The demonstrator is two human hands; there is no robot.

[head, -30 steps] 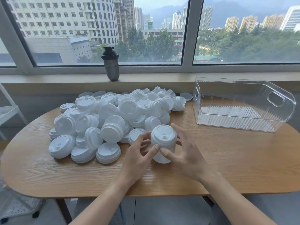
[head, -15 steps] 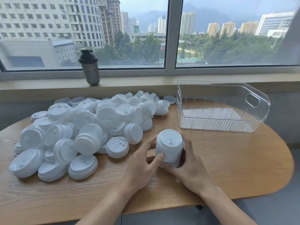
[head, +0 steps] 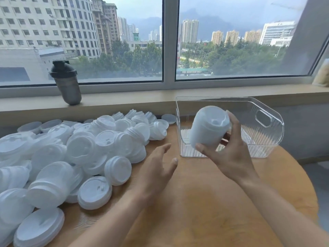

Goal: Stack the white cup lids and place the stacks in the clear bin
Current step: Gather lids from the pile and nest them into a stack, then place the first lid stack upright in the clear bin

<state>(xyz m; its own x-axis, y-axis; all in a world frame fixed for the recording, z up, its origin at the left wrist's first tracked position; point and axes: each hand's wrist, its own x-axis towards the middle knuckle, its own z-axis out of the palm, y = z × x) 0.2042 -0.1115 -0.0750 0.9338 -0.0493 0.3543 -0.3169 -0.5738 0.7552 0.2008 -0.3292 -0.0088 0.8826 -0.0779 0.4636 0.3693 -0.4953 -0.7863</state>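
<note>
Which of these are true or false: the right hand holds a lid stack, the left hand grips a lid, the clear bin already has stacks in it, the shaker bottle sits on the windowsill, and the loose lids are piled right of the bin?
1. The right hand holds a stack of lids. True.
2. The left hand grips a lid. False: it is open and holds nothing.
3. The clear bin already holds stacks. False: none lie inside it.
4. The shaker bottle stands on the windowsill. True.
5. The loose lids are piled right of the bin. False: they lie to its left.
</note>
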